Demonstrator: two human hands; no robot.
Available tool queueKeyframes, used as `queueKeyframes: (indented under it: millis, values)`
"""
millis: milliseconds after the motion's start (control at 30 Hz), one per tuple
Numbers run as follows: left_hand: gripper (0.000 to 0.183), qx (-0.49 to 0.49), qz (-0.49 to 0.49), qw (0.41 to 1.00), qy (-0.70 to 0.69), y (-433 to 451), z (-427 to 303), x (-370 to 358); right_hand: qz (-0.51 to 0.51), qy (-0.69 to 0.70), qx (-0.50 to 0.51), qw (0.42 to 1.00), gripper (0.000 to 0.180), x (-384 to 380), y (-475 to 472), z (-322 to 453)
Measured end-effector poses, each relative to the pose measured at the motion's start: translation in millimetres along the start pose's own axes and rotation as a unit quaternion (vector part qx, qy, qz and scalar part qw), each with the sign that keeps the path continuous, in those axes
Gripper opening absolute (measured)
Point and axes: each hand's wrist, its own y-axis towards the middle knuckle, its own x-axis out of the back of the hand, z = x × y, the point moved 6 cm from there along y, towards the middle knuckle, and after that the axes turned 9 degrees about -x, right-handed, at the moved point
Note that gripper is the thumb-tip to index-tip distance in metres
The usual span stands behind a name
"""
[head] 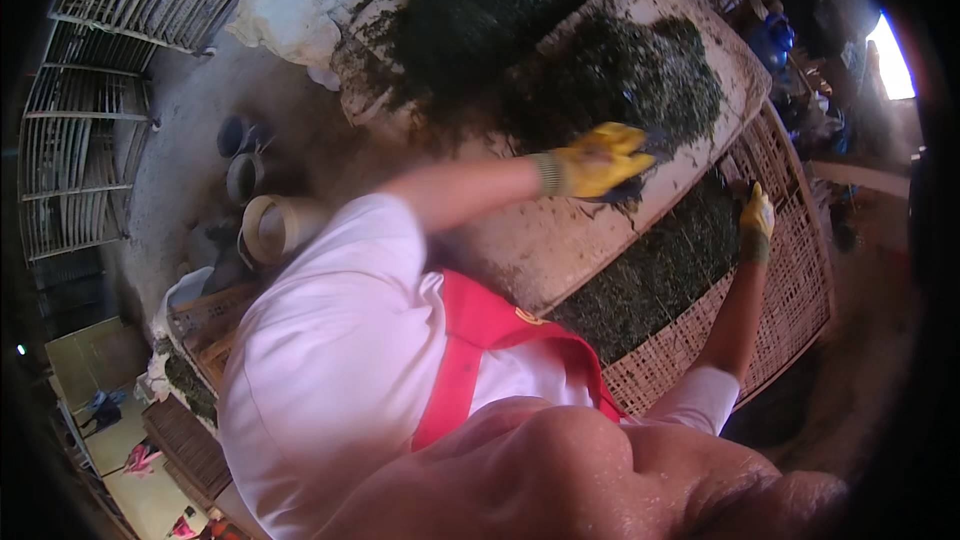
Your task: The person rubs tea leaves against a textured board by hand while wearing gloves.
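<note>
My left hand, in a yellow glove with dark parts, reaches over a pale slab. It is blurred, but its fingers look spread, with no held thing visible. Beside its fingertips, a mound of dark green shredded leaves lies on the slab. My right hand, gloved in yellow too, is over a woven bamboo tray. Its fingertips are at the edge of a layer of dark leaf shreds in that tray. What they grip, if anything, is hidden. The tray sits against the slab's side, partly beneath its edge.
A larger dark leaf heap lies beyond the slab, next to a whitish sheet. Slatted bamboo racks stand along the left. Several round containers, one a tan cylinder, are on the floor. A blue object is at upper right.
</note>
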Motion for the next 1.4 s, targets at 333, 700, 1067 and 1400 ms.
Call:
queueKeyframes:
  millis: [333,700,1067,1400]
  values:
    - [0.046,0.429,-0.003,0.903,0.038,-357,337,1,-0.099,0.214,0.383,0.893,0.062,127,-175,499]
    - [0.033,0.208,-0.150,0.955,-0.147,-273,398,58,0.041,0.570,0.199,0.796,0.031,76,8,667]
    - [0.041,0.197,-0.009,0.976,-0.088,-330,413,136,-0.027,0.497,0.267,0.825,0.040,190,-86,576]
    - [0.053,0.129,-0.151,0.297,-0.934,-220,397,144,-0.122,0.616,0.479,0.613,0.039,432,-176,550]
